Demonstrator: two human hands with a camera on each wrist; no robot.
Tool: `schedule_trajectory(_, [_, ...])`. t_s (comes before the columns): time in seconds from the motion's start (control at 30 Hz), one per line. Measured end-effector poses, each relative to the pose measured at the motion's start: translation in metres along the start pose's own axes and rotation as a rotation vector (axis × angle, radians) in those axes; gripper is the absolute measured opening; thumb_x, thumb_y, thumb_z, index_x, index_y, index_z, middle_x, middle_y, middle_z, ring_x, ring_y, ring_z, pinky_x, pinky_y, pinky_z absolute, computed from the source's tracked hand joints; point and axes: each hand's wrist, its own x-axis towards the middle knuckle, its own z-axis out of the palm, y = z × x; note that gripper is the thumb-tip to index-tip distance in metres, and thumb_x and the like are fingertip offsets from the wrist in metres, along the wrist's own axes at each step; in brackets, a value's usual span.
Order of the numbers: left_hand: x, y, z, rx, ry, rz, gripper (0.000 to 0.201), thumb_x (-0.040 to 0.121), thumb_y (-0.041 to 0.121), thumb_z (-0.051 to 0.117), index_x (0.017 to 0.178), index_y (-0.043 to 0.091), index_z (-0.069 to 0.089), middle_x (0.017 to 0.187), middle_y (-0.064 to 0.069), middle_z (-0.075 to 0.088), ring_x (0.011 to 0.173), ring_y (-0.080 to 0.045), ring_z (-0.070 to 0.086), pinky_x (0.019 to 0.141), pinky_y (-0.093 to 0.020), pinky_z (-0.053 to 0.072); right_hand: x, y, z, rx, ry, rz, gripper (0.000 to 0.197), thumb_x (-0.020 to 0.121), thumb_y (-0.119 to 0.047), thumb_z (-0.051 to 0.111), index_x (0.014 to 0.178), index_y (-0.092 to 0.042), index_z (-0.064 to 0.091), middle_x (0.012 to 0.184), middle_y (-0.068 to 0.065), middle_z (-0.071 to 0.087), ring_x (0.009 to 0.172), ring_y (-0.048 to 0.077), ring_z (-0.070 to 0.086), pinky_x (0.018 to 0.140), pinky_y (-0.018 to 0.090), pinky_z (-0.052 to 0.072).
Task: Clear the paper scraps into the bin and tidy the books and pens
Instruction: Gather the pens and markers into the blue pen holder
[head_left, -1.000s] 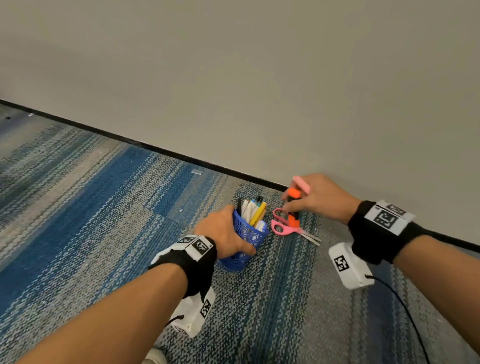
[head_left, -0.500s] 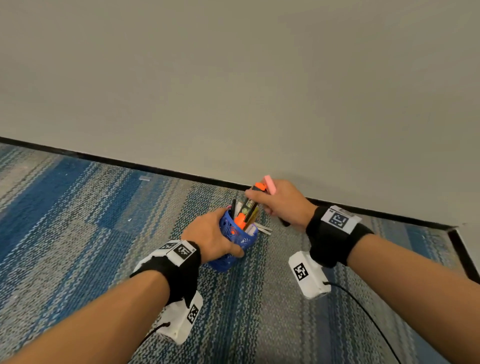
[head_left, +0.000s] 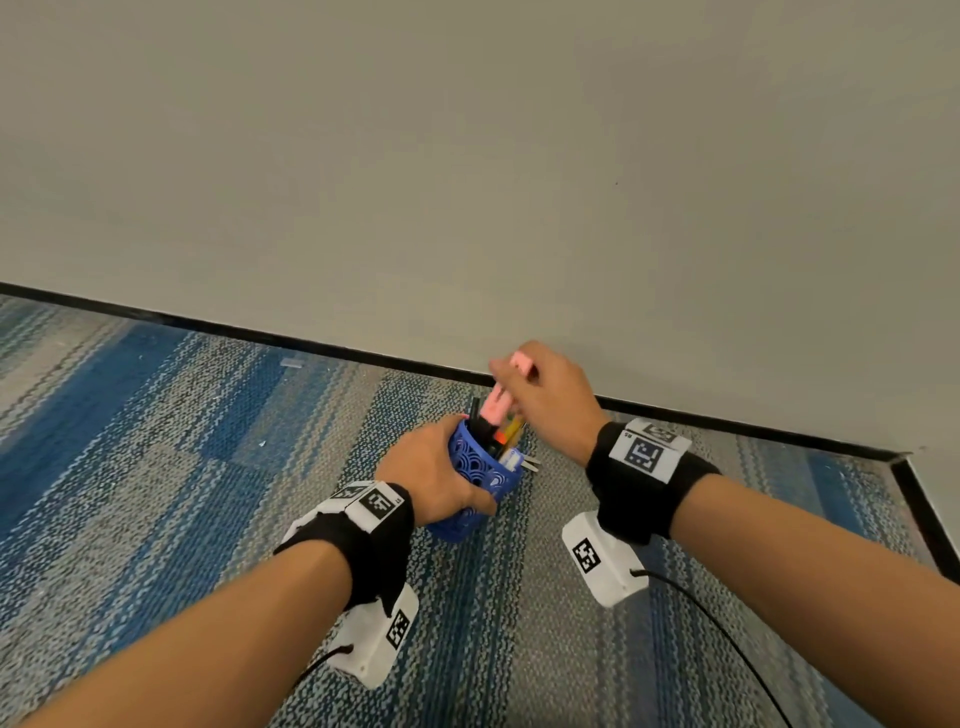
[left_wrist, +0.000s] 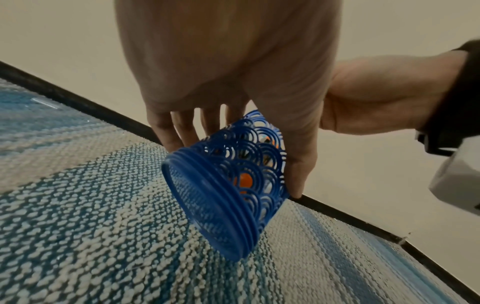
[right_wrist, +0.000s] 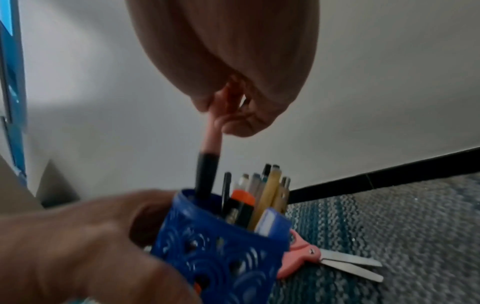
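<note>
Striped carpet against a plain wall. Your right hand (head_left: 540, 395) pinches the pink marker (right_wrist: 211, 135), now lowering it into the blue pen cup (left_wrist: 233, 181) – orange marker (right_wrist: 242, 198) already inside. Your left hand (head_left: 436, 475) grips the tilted cup. Pink scissors (right_wrist: 324, 259) remain on the carpet – outstanding.

Head view looks down from above; both wrist views sit close, low, sharing the pen cup (head_left: 480, 480) and carpet (head_left: 156, 441).

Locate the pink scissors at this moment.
The pink scissors lie on the carpet, behind the tilted blue pen holder in the right wrist view, blades toward the wall.
</note>
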Motion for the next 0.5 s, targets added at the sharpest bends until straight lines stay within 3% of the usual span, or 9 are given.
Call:
schedule_trajectory(0.1, [0.001, 0.000, -0.002, -0.006, 0.010, -0.019, 0.069, 0.046, 0.043, 0.088, 0.105, 0.029, 0.056, 0.093, 0.008, 0.065, 0.082, -0.016, 0.061, 0.072, -0.030, 0.048, -0.004, 0.005, 0.008, 0.022, -0.089, -0.014, 0.027, 0.087, -0.036, 0.067, 0.103, -0.015, 0.063, 0.093, 0.002, 0.068, 0.072, 0.010, 0.065, 0.061, 0.020, 0.053])
schedule_trajectory(0.17, [0.003, -0.003, -0.006, -0.004, 0.024, -0.043, 0.074, 0.047, 0.044, 0.088, 0.111, 0.028, 0.054, 0.100, 0.006, 0.066, 0.086, -0.017, 0.062, 0.075, -0.030, 0.049, 0.001, 0.011, 0.004, -0.101, 0.045, -0.100, 0.027, 0.090, -0.037, 0.061, 0.106, -0.015, 0.064, 0.096, -0.004, 0.065, 0.071, 0.002, 0.056, 0.064, 0.015, 0.045])
schedule_trajectory(0.23, [0.004, -0.008, -0.009, 0.016, 0.030, -0.085, 0.086, 0.049, 0.046, 0.087, 0.124, 0.026, 0.050, 0.110, 0.005, 0.064, 0.095, -0.019, 0.061, 0.084, -0.032, 0.050, 0.010, 0.031, -0.003, -0.276, 0.112, -0.082, 0.022, 0.093, -0.032, 0.057, 0.102, -0.013, 0.064, 0.095, 0.000, 0.066, 0.078, 0.010, 0.059, 0.071, 0.024, 0.047])
schedule_trajectory(0.3, [0.005, -0.016, -0.012, 0.034, 0.033, -0.126, 0.088, 0.051, 0.047, 0.087, 0.126, 0.024, 0.047, 0.110, 0.006, 0.061, 0.095, -0.019, 0.059, 0.086, -0.032, 0.049, 0.016, 0.056, -0.001, -0.505, -0.036, 0.027, 0.023, 0.091, -0.030, 0.059, 0.100, -0.011, 0.064, 0.098, 0.007, 0.068, 0.091, 0.023, 0.063, 0.079, 0.033, 0.048])
schedule_trajectory(0.4, [0.005, -0.028, -0.013, 0.038, 0.060, -0.204, 0.073, 0.052, 0.048, 0.087, 0.108, 0.022, 0.048, 0.101, 0.005, 0.059, 0.087, -0.020, 0.057, 0.077, -0.032, 0.048, 0.017, 0.080, 0.022, -0.746, -0.326, 0.056, 0.047, 0.084, -0.038, 0.066, 0.120, -0.009, 0.056, 0.120, 0.011, 0.059, 0.113, 0.029, 0.056, 0.093, 0.036, 0.045])
schedule_trajectory(0.5, [0.010, -0.041, -0.010, 0.011, 0.121, -0.289, 0.067, 0.050, 0.046, 0.087, 0.098, 0.021, 0.047, 0.097, -0.001, 0.059, 0.085, -0.023, 0.057, 0.072, -0.033, 0.047, 0.024, 0.083, 0.051, -0.804, -0.371, -0.056, 0.073, 0.076, -0.048, 0.073, 0.133, -0.010, 0.044, 0.127, 0.010, 0.048, 0.118, 0.030, 0.049, 0.097, 0.042, 0.044])
